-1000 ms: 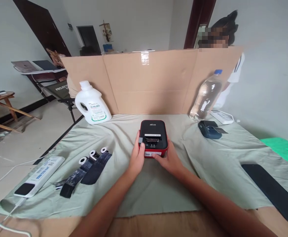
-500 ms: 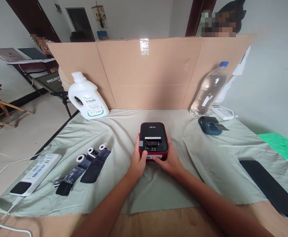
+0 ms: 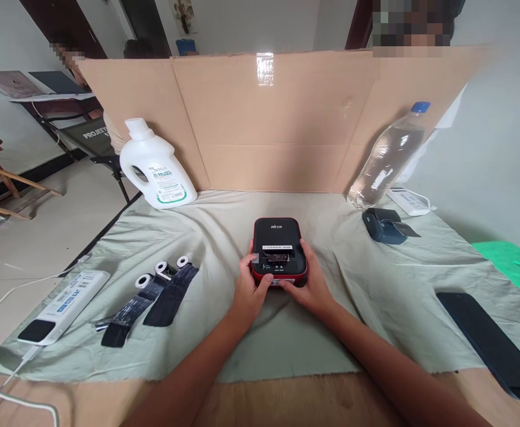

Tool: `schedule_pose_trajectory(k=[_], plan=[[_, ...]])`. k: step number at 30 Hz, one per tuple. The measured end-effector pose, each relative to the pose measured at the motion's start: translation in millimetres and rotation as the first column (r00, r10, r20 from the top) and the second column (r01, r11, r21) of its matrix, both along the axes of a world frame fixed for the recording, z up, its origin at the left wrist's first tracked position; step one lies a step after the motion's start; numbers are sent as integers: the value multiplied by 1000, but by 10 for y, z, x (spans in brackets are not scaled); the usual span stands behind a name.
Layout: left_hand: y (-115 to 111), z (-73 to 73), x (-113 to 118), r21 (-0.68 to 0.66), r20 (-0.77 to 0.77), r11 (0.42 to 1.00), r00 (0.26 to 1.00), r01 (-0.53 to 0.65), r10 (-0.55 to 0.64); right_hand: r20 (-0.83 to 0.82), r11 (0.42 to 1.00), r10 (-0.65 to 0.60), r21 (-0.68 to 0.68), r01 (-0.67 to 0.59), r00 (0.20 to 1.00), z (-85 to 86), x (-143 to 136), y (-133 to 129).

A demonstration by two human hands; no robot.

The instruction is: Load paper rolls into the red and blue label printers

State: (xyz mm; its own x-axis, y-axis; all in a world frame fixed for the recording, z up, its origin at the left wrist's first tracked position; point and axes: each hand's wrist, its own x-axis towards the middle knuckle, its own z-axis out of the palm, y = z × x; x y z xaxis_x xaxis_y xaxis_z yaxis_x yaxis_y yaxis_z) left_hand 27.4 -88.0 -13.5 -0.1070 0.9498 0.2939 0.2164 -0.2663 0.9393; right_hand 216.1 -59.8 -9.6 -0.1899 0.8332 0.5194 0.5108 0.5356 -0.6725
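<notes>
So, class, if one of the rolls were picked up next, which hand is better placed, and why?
Probably the left hand: the rolls lie on its side of the cloth. The right hand is farther off, at the right of the black device.

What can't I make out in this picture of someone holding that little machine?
All in the head view:
Some fingers of the left hand and right hand: hidden by the hands and the black-and-red device.
The device's underside: turned away.
Print on its white strip: too small.
Space behind the cardboard: mostly hidden.
White cable: cut off by picture edge.
</notes>
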Motion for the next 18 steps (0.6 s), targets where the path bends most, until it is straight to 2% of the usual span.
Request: schedule_pose_trajectory(k=[4, 12, 18], plan=[[51, -3, -52, 46, 8, 999, 1000, -1, 1, -9, 1000, 10, -3, -10, 1000, 12, -5, -5], [183, 1, -141, 117, 58, 991, 996, 62, -69, -21, 1000, 11, 24, -11, 1000, -9, -9, 16], [135, -10, -123, 201, 9, 980, 1000, -4, 2, 10, 999, -2, 53, 2, 1000, -12, -19, 12]])
